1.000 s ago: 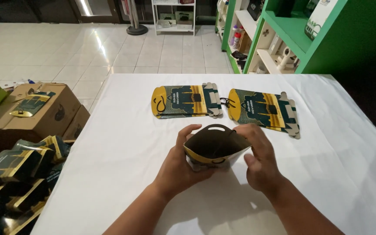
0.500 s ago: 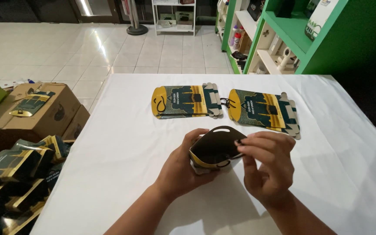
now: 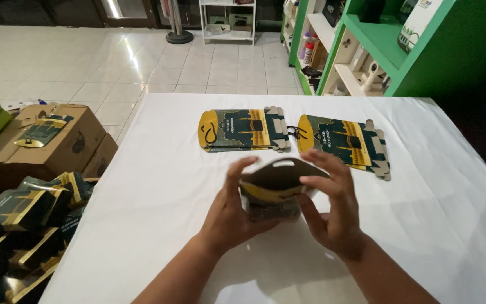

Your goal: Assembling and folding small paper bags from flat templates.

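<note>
Cardboard gift box (image 3: 274,188), half folded, held above the white table (image 3: 451,225): left hand (image 3: 237,217) and right hand (image 3: 333,214) both grip its sides; pressing flaps evenly should keep creases square.

table (image 3: 142,186): white | flat cartons (image 3: 243,130): teal-yellow | shelf (image 3: 389,45): green

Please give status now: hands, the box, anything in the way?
Both hands, left and right, grip the half-folded box. Two flat stacks lie beyond, apart.
</note>
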